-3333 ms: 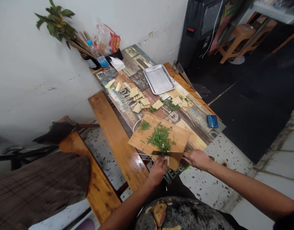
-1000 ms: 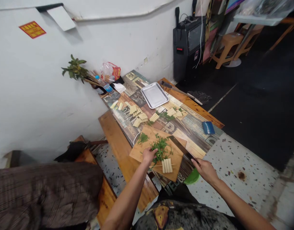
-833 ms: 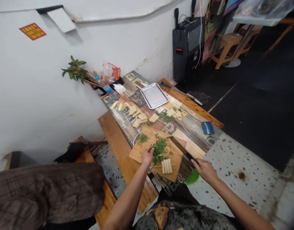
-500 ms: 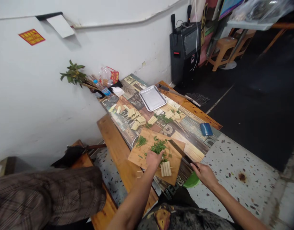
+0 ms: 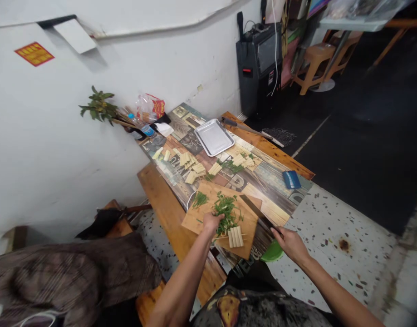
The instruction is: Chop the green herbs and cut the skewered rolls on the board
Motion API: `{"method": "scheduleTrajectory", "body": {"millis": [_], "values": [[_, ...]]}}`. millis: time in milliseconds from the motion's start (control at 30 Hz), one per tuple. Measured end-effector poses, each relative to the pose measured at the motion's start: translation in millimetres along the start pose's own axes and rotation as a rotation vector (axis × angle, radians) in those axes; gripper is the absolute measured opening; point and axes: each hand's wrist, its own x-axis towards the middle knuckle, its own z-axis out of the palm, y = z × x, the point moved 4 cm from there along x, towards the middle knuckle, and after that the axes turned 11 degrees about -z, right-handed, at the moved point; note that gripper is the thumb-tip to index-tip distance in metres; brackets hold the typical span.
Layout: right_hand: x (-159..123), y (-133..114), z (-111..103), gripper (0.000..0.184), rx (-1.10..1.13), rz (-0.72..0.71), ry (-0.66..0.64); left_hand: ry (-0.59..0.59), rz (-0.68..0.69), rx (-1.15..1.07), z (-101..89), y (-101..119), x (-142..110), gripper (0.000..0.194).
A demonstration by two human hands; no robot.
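A wooden cutting board (image 5: 194,219) lies at the near end of the table (image 5: 272,209). On it sit a pile of chopped green leaves (image 5: 224,209) and a skewer of pale sticks (image 5: 235,236). My left hand (image 5: 211,221) rests at the near edge of the greens, fingers curled and pinching into them. My right hand (image 5: 290,243) grips the handle of a dark cleaver (image 5: 254,210), whose blade lies along the board's right edge.
Further up the table lie several skewered pale bundles (image 5: 194,164), a metal tray (image 5: 214,137), a blue case (image 5: 291,179), bottles and a leafy branch (image 5: 97,105). A green bowl (image 5: 271,252) sits below the table corner. A wooden bench (image 5: 167,209) runs along the left.
Earlier the cleaver was cutting across the board with my left hand beside it. Since then the blade lies aside at the right and my left hand moved into the greens.
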Motion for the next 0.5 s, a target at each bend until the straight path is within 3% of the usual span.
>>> {"method": "scheduleTrajectory", "body": {"millis": [267, 500], "values": [[20.0, 8.4, 8.5, 0.061, 0.006, -0.060, -0.028, -0.039, 0.029, 0.028, -9.8, -13.3, -24.2, 0.024], [39.5, 4.9, 5.5, 0.059, -0.027, -0.088, -0.108, 0.036, 0.076, 0.094, -8.0, 33.4, -26.3, 0.026]]}}
